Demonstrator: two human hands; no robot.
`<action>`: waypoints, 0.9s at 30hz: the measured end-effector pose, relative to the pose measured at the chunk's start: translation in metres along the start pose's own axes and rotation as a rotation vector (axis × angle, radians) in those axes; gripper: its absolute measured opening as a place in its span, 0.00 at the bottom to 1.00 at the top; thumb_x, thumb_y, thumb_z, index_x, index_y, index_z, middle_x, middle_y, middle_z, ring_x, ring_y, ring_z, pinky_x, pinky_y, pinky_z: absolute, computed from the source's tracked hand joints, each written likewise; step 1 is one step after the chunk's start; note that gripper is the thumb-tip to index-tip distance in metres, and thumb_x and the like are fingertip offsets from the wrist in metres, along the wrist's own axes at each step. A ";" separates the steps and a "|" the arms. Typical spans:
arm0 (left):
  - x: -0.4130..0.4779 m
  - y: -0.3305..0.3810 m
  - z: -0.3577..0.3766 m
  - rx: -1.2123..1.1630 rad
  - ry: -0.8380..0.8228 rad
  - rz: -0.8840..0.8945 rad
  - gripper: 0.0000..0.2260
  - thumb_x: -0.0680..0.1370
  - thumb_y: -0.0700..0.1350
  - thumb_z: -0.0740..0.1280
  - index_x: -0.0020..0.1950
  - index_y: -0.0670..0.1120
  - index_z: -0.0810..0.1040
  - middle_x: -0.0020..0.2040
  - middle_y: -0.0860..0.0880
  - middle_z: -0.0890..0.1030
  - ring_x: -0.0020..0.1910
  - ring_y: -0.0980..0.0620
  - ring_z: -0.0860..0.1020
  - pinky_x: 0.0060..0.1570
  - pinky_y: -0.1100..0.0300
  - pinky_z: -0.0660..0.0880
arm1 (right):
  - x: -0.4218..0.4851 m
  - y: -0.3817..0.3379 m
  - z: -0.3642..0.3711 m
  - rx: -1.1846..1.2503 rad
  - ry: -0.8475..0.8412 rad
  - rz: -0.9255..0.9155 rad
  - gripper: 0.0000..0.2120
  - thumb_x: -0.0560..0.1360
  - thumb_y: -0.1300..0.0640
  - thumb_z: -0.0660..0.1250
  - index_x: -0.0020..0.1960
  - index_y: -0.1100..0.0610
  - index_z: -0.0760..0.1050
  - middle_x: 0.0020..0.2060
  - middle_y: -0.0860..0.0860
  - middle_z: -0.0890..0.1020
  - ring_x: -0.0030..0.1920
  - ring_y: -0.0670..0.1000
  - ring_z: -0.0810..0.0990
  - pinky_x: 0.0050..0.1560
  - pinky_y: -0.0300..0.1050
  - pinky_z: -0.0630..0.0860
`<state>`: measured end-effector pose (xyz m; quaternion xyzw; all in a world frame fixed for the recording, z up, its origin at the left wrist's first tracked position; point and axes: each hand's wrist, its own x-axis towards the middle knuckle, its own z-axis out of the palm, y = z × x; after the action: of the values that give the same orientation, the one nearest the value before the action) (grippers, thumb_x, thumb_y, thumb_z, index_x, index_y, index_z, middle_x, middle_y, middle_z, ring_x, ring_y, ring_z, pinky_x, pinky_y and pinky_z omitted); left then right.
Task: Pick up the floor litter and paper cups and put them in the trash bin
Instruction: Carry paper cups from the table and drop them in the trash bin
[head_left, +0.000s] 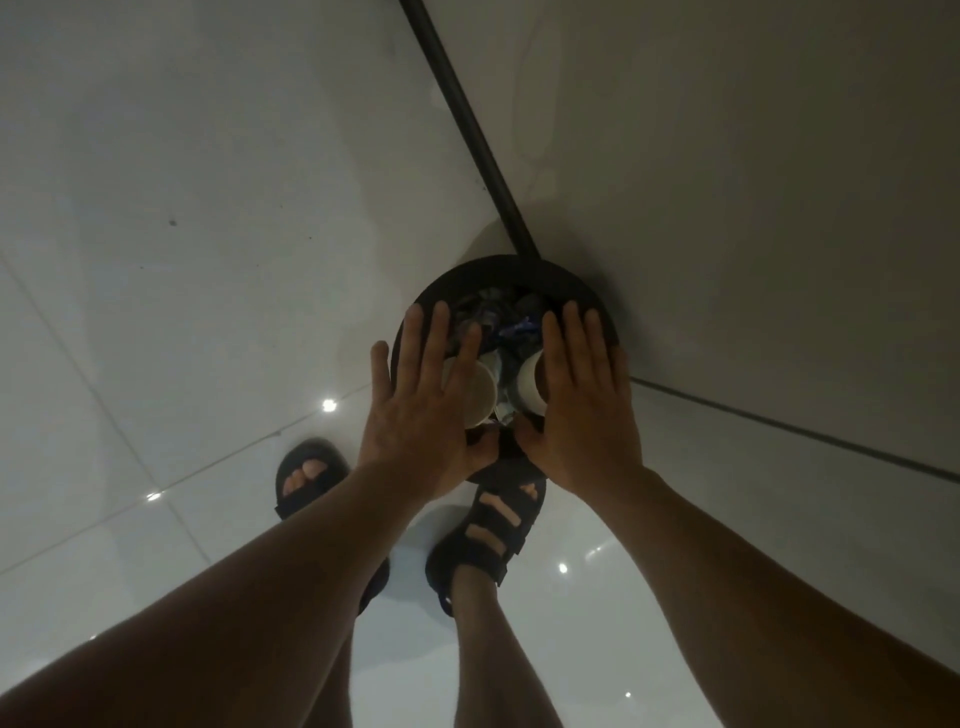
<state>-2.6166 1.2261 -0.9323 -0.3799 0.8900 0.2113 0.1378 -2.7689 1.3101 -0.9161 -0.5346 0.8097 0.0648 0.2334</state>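
The paper cups will handle as light, thin-walled things that crush easily. They are stiffest at the rolled rim, so a gentle hold around the side just under the rim suits them, or a flat push on top to seat them. The litter (498, 317) looks like soft crumpled wrappers that will give under any pressure and weigh almost nothing.

The left cup (480, 392) and right cup (527, 382) are white and lie tilted, mouths turned toward each other, on top of the dark and blue litter. All of it sits inside the round black bin (566, 280), at its near side. The bin stands on the glossy tiled floor (156, 364) in a corner, against the wall (727, 208) on the right.

The left hand (421, 400) hangs over the left cup and the right hand (582, 405) over the right cup, palms down. The fingers (441, 332) of both are straight and spread, gripping nothing. Whether the palms touch the cups cannot be told. A black sandal (511, 509) stands at the bin's near edge.

By this layout the cups are already in the bin, and at most need pressing down.
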 end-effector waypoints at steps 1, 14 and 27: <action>0.000 0.000 0.000 0.000 -0.006 0.002 0.53 0.68 0.70 0.64 0.77 0.50 0.34 0.78 0.42 0.41 0.75 0.42 0.34 0.71 0.39 0.42 | 0.000 0.000 0.000 -0.001 -0.007 0.000 0.52 0.70 0.39 0.70 0.79 0.58 0.43 0.79 0.59 0.48 0.78 0.60 0.44 0.76 0.62 0.52; -0.031 0.017 -0.143 0.020 -0.004 0.019 0.46 0.72 0.71 0.56 0.77 0.48 0.37 0.75 0.46 0.34 0.76 0.43 0.34 0.72 0.41 0.45 | -0.057 -0.019 -0.114 0.182 -0.007 0.073 0.47 0.71 0.43 0.69 0.79 0.53 0.45 0.79 0.55 0.50 0.79 0.58 0.45 0.74 0.63 0.57; -0.134 0.072 -0.338 0.059 -0.004 0.386 0.45 0.68 0.69 0.64 0.78 0.47 0.55 0.78 0.44 0.55 0.77 0.41 0.51 0.70 0.42 0.57 | -0.230 -0.106 -0.264 0.296 0.143 0.478 0.42 0.76 0.39 0.59 0.78 0.43 0.34 0.75 0.45 0.29 0.74 0.50 0.25 0.73 0.54 0.32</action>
<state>-2.6080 1.1916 -0.5636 -0.1975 0.9519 0.2084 0.1073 -2.6820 1.3646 -0.5652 -0.2921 0.9276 -0.0390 0.2295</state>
